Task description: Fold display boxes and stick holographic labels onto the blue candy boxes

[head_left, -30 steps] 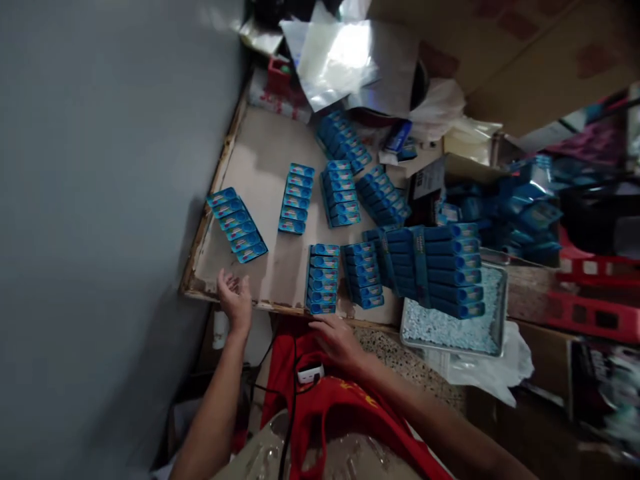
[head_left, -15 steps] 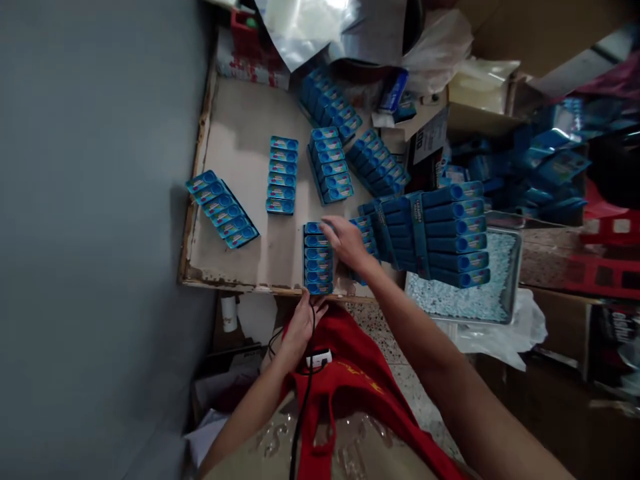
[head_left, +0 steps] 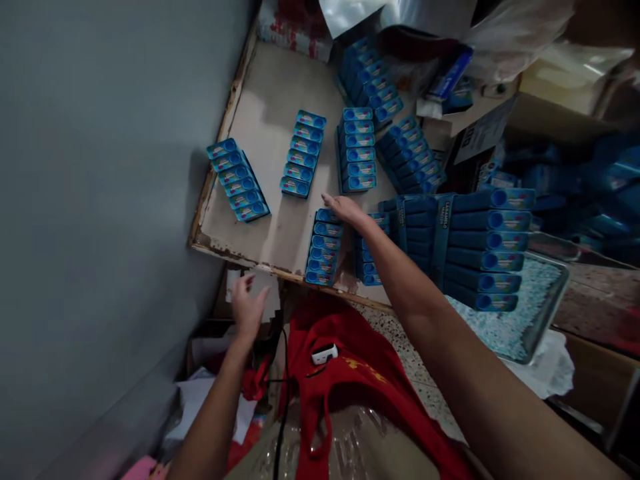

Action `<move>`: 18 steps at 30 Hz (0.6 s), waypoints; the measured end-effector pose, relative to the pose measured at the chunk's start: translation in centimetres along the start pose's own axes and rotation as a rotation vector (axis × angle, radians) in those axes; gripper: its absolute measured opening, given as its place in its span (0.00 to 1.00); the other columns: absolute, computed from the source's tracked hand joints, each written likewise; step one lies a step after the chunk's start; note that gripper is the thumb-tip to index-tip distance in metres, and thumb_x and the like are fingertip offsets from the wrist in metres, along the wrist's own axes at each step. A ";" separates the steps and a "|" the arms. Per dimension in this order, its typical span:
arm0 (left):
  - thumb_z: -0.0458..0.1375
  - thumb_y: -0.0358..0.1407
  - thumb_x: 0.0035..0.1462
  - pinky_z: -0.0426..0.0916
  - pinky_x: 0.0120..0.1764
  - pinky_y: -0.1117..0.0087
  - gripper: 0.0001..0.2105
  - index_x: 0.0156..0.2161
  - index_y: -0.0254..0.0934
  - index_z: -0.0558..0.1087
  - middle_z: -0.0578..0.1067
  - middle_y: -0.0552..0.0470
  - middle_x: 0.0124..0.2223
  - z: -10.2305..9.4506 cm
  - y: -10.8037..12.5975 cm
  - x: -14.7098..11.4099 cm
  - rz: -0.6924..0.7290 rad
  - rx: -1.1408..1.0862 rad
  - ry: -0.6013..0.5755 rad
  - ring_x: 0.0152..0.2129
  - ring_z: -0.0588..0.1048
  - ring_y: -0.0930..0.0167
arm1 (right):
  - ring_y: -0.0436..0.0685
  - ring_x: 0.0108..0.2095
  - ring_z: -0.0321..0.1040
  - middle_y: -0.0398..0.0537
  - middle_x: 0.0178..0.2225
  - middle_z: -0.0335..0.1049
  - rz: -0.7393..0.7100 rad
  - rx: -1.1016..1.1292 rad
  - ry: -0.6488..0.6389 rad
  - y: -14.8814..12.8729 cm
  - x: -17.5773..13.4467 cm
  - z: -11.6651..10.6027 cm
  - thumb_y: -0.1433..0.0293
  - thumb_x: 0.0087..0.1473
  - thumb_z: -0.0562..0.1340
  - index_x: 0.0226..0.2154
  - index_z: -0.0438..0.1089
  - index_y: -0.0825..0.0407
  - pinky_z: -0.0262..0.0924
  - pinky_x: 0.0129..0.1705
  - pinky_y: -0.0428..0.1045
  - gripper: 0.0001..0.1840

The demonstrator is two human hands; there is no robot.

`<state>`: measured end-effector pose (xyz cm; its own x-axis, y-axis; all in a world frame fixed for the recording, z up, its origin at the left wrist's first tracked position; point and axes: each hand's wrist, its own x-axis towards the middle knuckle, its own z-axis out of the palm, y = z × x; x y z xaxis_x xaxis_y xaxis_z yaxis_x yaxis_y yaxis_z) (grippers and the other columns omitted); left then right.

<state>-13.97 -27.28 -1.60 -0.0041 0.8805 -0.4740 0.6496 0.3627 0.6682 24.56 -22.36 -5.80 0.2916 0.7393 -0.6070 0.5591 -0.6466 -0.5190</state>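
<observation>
My right hand (head_left: 344,208) hovers at the far end of a row of small blue boxes (head_left: 325,248) near the table's front edge. Its fingers are stretched out and hold nothing; whether they touch the end box I cannot tell. My left hand (head_left: 250,303) is in the air just off the front edge, thumb and fingers apart, empty. A second blue row (head_left: 303,155) stands beyond, and a slanted one (head_left: 239,180) lies to the left. Another blue row (head_left: 371,250) is partly hidden behind my right forearm.
Large stacked blue boxes (head_left: 485,250) stand at the right, over a metal tray (head_left: 550,313) of pale blue-white bits. More blue rows (head_left: 357,150) stand farther back. A grey wall (head_left: 100,200) closes the left side. A cable hangs before my red apron (head_left: 345,380).
My left hand has left the near end of the front row and moved left, opening. My right hand has shifted slightly away to the row's far end. The view has turned and shifted.
</observation>
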 end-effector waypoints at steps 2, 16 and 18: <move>0.73 0.39 0.46 0.73 0.55 0.54 0.25 0.49 0.38 0.72 0.79 0.45 0.46 3.1 1.2 0.4 -0.160 -0.189 -0.293 0.46 0.80 0.62 | 0.66 0.53 0.74 0.65 0.47 0.80 0.008 -0.035 0.011 -0.3 -0.2 0.2 0.51 0.72 0.50 0.43 0.80 0.56 0.63 0.58 0.53 0.32; 0.68 0.49 0.59 0.75 0.51 0.62 0.25 0.53 0.35 0.68 0.78 0.46 0.43 14.3 11.2 10.4 -0.168 -0.741 -0.204 0.41 0.81 0.67 | 0.62 0.61 0.69 0.60 0.60 0.72 -0.387 0.055 0.571 -7.9 7.1 -6.1 0.61 0.70 0.51 0.62 0.66 0.55 0.61 0.64 0.57 0.25; 0.61 0.59 0.62 0.75 0.51 0.59 0.27 0.51 0.35 0.69 0.79 0.43 0.43 17.0 13.5 12.2 -0.077 -0.761 -0.220 0.44 0.81 0.63 | 0.65 0.66 0.63 0.64 0.63 0.67 -0.380 -0.017 0.576 -9.2 10.5 -7.8 0.60 0.71 0.50 0.64 0.64 0.59 0.55 0.69 0.61 0.28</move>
<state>7.68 -16.86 -8.12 0.1743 0.7926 -0.5844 -0.0446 0.5992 0.7994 28.48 -7.17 -2.72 0.4361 0.8993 0.0339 0.7148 -0.3232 -0.6202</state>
